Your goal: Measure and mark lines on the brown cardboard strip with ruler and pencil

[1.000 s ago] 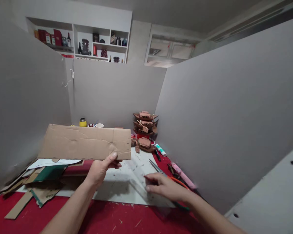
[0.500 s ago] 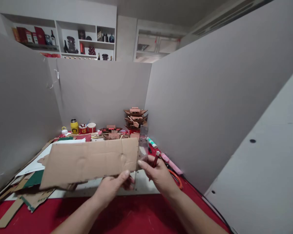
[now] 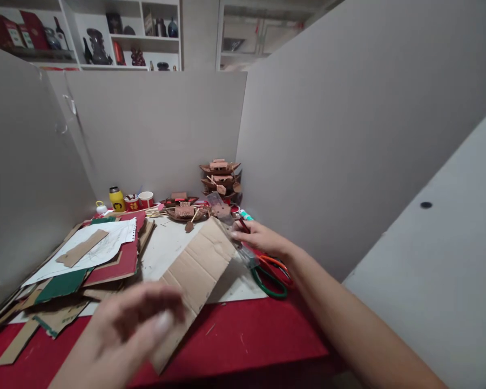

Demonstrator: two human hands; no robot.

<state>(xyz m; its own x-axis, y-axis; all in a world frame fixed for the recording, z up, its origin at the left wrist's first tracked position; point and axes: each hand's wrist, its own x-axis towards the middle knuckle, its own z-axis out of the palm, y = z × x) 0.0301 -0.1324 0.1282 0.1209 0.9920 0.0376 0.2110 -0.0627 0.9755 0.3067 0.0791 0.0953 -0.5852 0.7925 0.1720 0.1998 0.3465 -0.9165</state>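
A strip of brown cardboard (image 3: 200, 265) slants across the middle, its far end at my right hand (image 3: 259, 237). That hand is closed on a clear plastic ruler (image 3: 220, 207) and a slim dark red pen (image 3: 244, 223). The cardboard's end meets the ruler there; whether the fingers also pinch the cardboard, I cannot tell. My left hand (image 3: 125, 329) is close to the camera and blurred, in front of the cardboard's near end. Its fingers are bent and apart from the thumb, with nothing visible between them.
Green-handled scissors (image 3: 269, 283) and an orange-handled tool (image 3: 277, 265) lie by the right arm. Cardboard scraps and a drawn-on white sheet (image 3: 101, 251) pile up at left. Small model boats (image 3: 220, 181) stand at the back, with paper cups (image 3: 146, 200) and a yellow bottle (image 3: 116, 199). Grey panels enclose the table.
My left hand has let go of the cardboard and come nearer the camera. The cardboard has swung from level to slanting toward me. My right hand has moved up slightly, and the ruler now tilts.
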